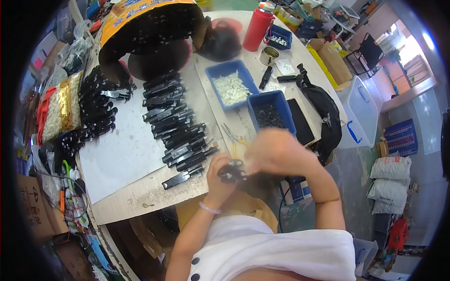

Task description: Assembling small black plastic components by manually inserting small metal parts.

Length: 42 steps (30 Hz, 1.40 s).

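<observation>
My left hand (217,177) is closed around a small black part with rounded ends (232,172), in front of the table's near edge. Motion smears my right hand (277,152), which is just right of that part; whether its fingers touch it or hold anything cannot be made out. Beyond my right hand stands a blue bin of small dark pieces (271,111). Pliers with yellow handles (236,139) lie on the table between the bin and my left hand. To the left runs a long row of black, elongated plastic pieces (176,126).
A blue bin of white pieces (232,86), a red bottle (259,28) and a black strap bag (321,114) occupy the right side. An orange sack (145,11) spills black pieces at the back. More black parts (96,105) are heaped at the left edge beside a white sheet (122,140).
</observation>
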Available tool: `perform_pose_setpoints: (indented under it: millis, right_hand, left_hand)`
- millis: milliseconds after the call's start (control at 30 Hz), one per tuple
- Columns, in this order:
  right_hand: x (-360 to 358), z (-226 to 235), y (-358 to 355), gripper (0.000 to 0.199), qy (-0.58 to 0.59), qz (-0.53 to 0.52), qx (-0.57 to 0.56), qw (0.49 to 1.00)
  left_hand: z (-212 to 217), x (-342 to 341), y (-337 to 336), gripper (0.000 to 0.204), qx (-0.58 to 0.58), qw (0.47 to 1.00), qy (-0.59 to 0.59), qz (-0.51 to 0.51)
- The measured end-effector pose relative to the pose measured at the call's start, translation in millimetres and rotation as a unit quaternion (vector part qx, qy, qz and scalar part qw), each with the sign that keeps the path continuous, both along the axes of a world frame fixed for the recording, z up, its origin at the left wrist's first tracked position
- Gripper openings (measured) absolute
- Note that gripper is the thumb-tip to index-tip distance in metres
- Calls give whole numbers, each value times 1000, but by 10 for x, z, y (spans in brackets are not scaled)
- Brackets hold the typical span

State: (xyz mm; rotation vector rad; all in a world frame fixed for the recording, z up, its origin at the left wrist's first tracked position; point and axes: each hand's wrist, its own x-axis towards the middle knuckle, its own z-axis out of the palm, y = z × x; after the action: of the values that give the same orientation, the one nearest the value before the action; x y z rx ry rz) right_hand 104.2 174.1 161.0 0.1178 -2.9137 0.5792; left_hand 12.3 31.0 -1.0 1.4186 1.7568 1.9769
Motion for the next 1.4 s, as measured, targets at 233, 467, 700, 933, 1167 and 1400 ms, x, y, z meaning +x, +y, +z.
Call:
perform_pose_setpoints:
  millis: [233,467,700,933,1167,1400]
  right_hand:
    - [-1051,-433,967,15,-124,-206,185,953]
    - [-1255,-680,1131,21,-123,-255,168,944]
    - [-755,-243,785,14,30,-245,-211,946]
    - [-3,135,-221,16,66,-77,-193,976]
    - [118,-144,-446,23,125,-35,-91,987]
    - [34,-72,-435,19,112,-27,18,993]
  left_hand:
    - [69,17,28,60,-10,998,-63,-8]
    - [62,16,-1,61,-36,996,-82,-19]
    - [41,-11,-17,63,-29,996,-80,-26]
    - [4,-25,-21,61,-16,997,-66,-24]
    - [33,0,8,58,-3,997,-79,-24]
    - [63,-3,8,58,1,998,-58,-16]
